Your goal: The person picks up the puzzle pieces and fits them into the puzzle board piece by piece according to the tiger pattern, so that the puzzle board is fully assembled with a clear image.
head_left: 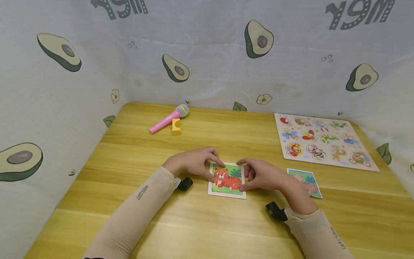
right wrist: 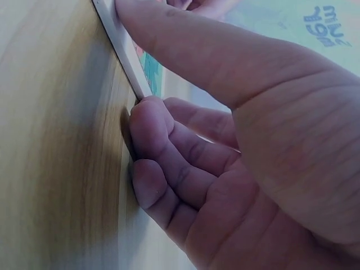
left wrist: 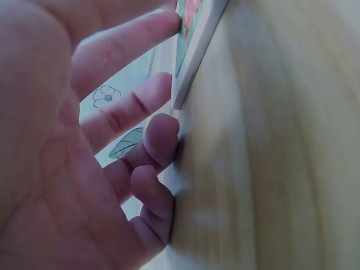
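A small square jigsaw puzzle [head_left: 226, 195] with a pale frame lies on the table, showing an orange tiger on green. My left hand [head_left: 195, 163] holds its left side, thumb by the left edge and index finger near the top; in the left wrist view, the index fingertip touches the picture and the middle finger meets the frame. My right hand [head_left: 263, 174] holds the opposite side. Its thumb [right wrist: 185, 48] lies on the frame, its index finger is by the top right corner, and the other fingers curl beside the edge. The puzzle's underside is hidden.
Partly behind the right wrist lies a picture card [head_left: 315, 176] with a similar animal. A larger board [head_left: 326, 162] of insect and animal pictures occupies the back right. Towards the back left are a pink toy microphone [head_left: 165, 121] and a yellow notched block [head_left: 176, 129].
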`<action>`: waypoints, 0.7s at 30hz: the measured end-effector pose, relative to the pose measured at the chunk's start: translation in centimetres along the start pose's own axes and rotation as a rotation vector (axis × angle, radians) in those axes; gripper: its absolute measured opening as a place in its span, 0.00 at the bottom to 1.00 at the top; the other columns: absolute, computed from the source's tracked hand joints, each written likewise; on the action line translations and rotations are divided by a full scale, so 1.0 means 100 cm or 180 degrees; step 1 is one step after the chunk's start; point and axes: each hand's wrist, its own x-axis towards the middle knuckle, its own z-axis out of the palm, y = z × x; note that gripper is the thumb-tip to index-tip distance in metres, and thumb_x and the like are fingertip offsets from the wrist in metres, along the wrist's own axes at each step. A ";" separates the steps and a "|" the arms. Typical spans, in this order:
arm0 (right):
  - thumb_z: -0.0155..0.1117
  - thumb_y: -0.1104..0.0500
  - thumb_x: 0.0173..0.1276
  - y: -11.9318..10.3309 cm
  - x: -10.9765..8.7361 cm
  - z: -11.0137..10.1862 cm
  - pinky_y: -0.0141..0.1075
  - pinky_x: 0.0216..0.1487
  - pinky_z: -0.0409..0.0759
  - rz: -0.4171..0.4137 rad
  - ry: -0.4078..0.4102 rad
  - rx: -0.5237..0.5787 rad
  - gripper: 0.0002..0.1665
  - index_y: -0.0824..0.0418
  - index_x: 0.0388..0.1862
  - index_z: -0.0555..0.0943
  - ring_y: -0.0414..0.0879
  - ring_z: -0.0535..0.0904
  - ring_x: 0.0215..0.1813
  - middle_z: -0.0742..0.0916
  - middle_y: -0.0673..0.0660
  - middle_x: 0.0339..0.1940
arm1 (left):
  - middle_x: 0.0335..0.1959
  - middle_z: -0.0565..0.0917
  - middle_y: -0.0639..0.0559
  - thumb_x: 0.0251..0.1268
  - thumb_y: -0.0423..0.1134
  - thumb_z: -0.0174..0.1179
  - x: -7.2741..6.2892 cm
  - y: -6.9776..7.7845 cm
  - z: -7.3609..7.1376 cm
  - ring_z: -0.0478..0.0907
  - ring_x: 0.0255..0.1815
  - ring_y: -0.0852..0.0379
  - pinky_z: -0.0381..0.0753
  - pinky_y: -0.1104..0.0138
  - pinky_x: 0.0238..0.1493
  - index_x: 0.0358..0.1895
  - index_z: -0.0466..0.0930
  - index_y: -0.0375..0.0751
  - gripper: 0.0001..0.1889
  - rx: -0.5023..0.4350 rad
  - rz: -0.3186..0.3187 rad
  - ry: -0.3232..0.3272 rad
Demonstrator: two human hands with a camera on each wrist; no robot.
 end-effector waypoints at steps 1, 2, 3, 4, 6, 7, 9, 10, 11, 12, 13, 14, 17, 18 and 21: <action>0.83 0.52 0.54 0.000 0.000 0.000 0.37 0.37 0.75 -0.0005 -0.0002 -0.0001 0.46 0.67 0.66 0.72 0.47 0.73 0.36 0.78 0.54 0.35 | 0.51 0.71 0.60 0.54 0.48 0.78 0.000 0.000 0.000 0.69 0.52 0.60 0.70 0.66 0.55 0.60 0.84 0.56 0.28 0.0000 0.0005 -0.0004; 0.83 0.52 0.54 0.000 -0.001 0.000 0.37 0.37 0.75 -0.0007 -0.0006 0.0003 0.46 0.67 0.66 0.72 0.47 0.73 0.36 0.78 0.54 0.35 | 0.51 0.71 0.60 0.54 0.48 0.78 0.000 0.000 0.000 0.69 0.52 0.60 0.70 0.66 0.54 0.60 0.84 0.56 0.28 0.0003 0.0004 -0.0008; 0.83 0.53 0.54 -0.001 -0.001 0.000 0.37 0.37 0.75 -0.0007 -0.0008 0.0007 0.46 0.67 0.66 0.72 0.47 0.73 0.36 0.78 0.54 0.35 | 0.51 0.71 0.60 0.54 0.48 0.78 0.000 0.000 0.000 0.69 0.52 0.60 0.70 0.66 0.54 0.60 0.84 0.56 0.27 0.0003 0.0009 -0.0010; 0.83 0.53 0.54 -0.001 -0.001 0.000 0.37 0.37 0.75 -0.0004 -0.0008 0.0009 0.46 0.67 0.66 0.72 0.47 0.73 0.36 0.78 0.54 0.35 | 0.51 0.71 0.60 0.54 0.48 0.78 0.000 0.001 0.000 0.69 0.52 0.60 0.70 0.66 0.54 0.60 0.84 0.55 0.27 -0.0002 0.0013 -0.0010; 0.83 0.53 0.54 -0.001 -0.001 0.000 0.37 0.37 0.75 0.0004 -0.0007 0.0009 0.45 0.67 0.66 0.72 0.47 0.73 0.36 0.78 0.54 0.35 | 0.51 0.71 0.60 0.54 0.48 0.77 0.000 0.001 0.000 0.70 0.52 0.60 0.70 0.66 0.55 0.60 0.84 0.55 0.27 0.0007 0.0023 -0.0007; 0.83 0.53 0.54 -0.002 -0.002 0.000 0.37 0.37 0.75 0.0008 -0.0005 0.0008 0.45 0.67 0.66 0.72 0.47 0.73 0.36 0.78 0.54 0.35 | 0.51 0.71 0.60 0.55 0.48 0.77 0.000 0.001 0.000 0.70 0.53 0.60 0.70 0.66 0.55 0.60 0.84 0.55 0.27 0.0014 0.0033 -0.0007; 0.83 0.52 0.55 -0.002 -0.002 -0.001 0.38 0.37 0.75 0.0021 0.0007 -0.0003 0.45 0.68 0.66 0.72 0.47 0.73 0.36 0.78 0.54 0.35 | 0.52 0.71 0.60 0.56 0.47 0.77 0.001 0.002 0.000 0.69 0.53 0.60 0.70 0.66 0.56 0.60 0.84 0.54 0.26 0.0026 0.0053 -0.0004; 0.83 0.52 0.55 -0.002 -0.002 -0.001 0.38 0.37 0.74 0.0022 0.0014 -0.0009 0.45 0.68 0.66 0.72 0.47 0.73 0.36 0.78 0.54 0.35 | 0.52 0.71 0.60 0.56 0.47 0.76 0.001 0.002 -0.001 0.69 0.54 0.60 0.70 0.66 0.56 0.61 0.84 0.54 0.26 0.0038 0.0062 -0.0006; 0.83 0.52 0.55 -0.003 -0.002 -0.002 0.37 0.37 0.74 0.0020 0.0021 -0.0011 0.45 0.68 0.66 0.72 0.47 0.73 0.36 0.78 0.54 0.35 | 0.53 0.71 0.60 0.57 0.47 0.76 0.002 0.002 -0.001 0.69 0.54 0.60 0.69 0.67 0.57 0.61 0.84 0.53 0.26 0.0050 0.0068 -0.0008; 0.83 0.52 0.55 -0.003 -0.002 -0.001 0.37 0.37 0.74 0.0015 0.0025 -0.0010 0.45 0.68 0.66 0.72 0.47 0.73 0.36 0.78 0.54 0.35 | 0.53 0.71 0.59 0.57 0.46 0.76 0.002 0.002 -0.001 0.69 0.54 0.60 0.69 0.67 0.57 0.61 0.84 0.53 0.26 0.0062 0.0071 -0.0010; 0.82 0.52 0.55 -0.003 -0.003 -0.001 0.37 0.37 0.74 0.0005 0.0030 -0.0009 0.45 0.68 0.66 0.72 0.47 0.73 0.36 0.78 0.54 0.35 | 0.54 0.71 0.59 0.58 0.46 0.76 0.002 0.002 0.000 0.69 0.55 0.60 0.69 0.67 0.57 0.62 0.83 0.53 0.26 0.0071 0.0067 -0.0014; 0.82 0.52 0.55 -0.002 -0.003 -0.001 0.37 0.37 0.74 -0.0005 0.0031 -0.0008 0.45 0.68 0.66 0.72 0.47 0.73 0.36 0.78 0.54 0.35 | 0.54 0.71 0.60 0.58 0.46 0.75 0.002 0.002 0.000 0.69 0.55 0.60 0.69 0.67 0.58 0.62 0.83 0.53 0.26 0.0086 0.0061 -0.0017; 0.82 0.53 0.55 -0.002 -0.003 0.000 0.37 0.37 0.75 -0.0022 0.0026 0.0006 0.44 0.69 0.65 0.72 0.46 0.73 0.35 0.78 0.54 0.35 | 0.54 0.71 0.60 0.58 0.46 0.75 0.002 0.001 0.001 0.69 0.56 0.60 0.68 0.67 0.59 0.62 0.83 0.53 0.26 0.0095 0.0047 -0.0023; 0.82 0.53 0.55 -0.002 -0.003 0.000 0.37 0.37 0.75 -0.0022 0.0024 0.0004 0.44 0.69 0.65 0.72 0.46 0.73 0.35 0.78 0.54 0.35 | 0.54 0.71 0.60 0.58 0.46 0.75 0.002 0.001 0.001 0.69 0.56 0.60 0.68 0.67 0.59 0.61 0.83 0.53 0.26 0.0081 0.0045 -0.0024; 0.82 0.52 0.55 -0.003 -0.002 0.000 0.37 0.37 0.75 0.0000 0.0021 -0.0011 0.45 0.68 0.66 0.72 0.46 0.73 0.36 0.78 0.54 0.35 | 0.53 0.71 0.60 0.57 0.45 0.76 0.001 0.001 0.001 0.69 0.56 0.60 0.68 0.66 0.59 0.61 0.84 0.53 0.26 0.0016 0.0041 -0.0017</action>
